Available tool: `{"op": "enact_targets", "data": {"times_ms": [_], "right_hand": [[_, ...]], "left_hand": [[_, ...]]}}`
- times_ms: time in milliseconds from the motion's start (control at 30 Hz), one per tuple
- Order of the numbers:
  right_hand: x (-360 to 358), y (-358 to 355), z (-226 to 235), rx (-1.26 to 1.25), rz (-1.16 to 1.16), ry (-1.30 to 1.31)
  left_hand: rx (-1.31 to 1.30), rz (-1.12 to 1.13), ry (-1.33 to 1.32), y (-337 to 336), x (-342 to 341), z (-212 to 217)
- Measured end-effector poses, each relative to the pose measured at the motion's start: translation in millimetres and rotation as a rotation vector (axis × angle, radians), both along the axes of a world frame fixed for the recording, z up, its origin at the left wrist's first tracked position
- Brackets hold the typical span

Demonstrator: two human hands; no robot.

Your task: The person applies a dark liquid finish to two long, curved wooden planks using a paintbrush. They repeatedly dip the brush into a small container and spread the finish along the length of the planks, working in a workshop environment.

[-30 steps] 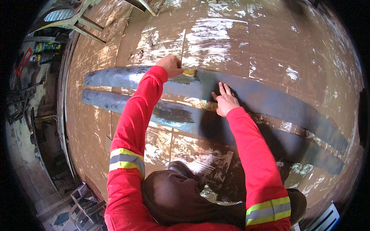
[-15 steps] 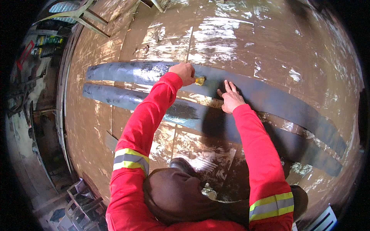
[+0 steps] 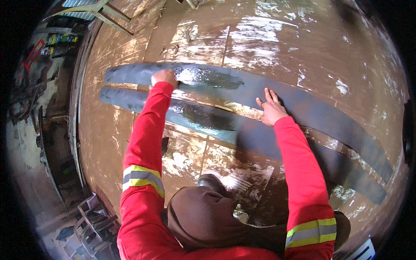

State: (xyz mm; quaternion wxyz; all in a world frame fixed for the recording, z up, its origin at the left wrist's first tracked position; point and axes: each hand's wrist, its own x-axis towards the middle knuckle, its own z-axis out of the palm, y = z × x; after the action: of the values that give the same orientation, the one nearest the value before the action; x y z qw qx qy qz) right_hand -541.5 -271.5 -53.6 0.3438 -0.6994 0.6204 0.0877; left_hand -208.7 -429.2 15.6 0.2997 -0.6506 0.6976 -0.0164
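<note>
Two long, curved, dark grey metal strips lie side by side on a brown, stained surface. On the left part of the far strip (image 3: pixel 325 106), my left hand (image 3: pixel 164 79) is closed around a paintbrush, which the hand mostly hides. A wet, shiny dark patch spreads over the strip just right of this hand. The near strip (image 3: pixel 255 136) carries a similar glossy dark patch on its left half. My right hand (image 3: pixel 272 108) rests with spread fingers across the near edge of the far strip, right of the wet patch, holding nothing.
White smears and seams mark the brown surface (image 3: pixel 195 43). Wooden chair-like legs (image 3: pixel 113 19) stand at the far left. Beyond the surface's left edge are clutter and a grey frame (image 3: pixel 89 227). My dark-clothed knee (image 3: pixel 199 212) is close below the strips.
My left hand has moved left along the far strip with the paintbrush, whose yellow part showed before. A wet dark patch now shows where that hand was. My right hand stays on the strip.
</note>
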Motion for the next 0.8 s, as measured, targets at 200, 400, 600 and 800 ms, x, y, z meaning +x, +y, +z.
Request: {"op": "enact_targets", "data": {"times_ms": [200, 400, 600, 800], "right_hand": [[-6.3, -1.1, -1.4, -0.005, 0.019, 0.010], [-5.9, -0.4, -0.4, 0.003, 0.004, 0.023], [-2.6, -1.5, 1.3, 0.014, -0.013, 0.007], [-3.2, -2.4, 2.9, 0.016, 0.003, 0.026]], "left_hand": [[0.170, -0.160, 0.547, 14.4, -48.6, -22.1], [0.127, 0.032, 0.304, 6.3, -2.9, -11.8], [-0.103, 0.100, 0.041, 6.3, 40.1, 7.9], [0.019, 0.012, 0.292, 26.9, -7.3, -17.8]]}}
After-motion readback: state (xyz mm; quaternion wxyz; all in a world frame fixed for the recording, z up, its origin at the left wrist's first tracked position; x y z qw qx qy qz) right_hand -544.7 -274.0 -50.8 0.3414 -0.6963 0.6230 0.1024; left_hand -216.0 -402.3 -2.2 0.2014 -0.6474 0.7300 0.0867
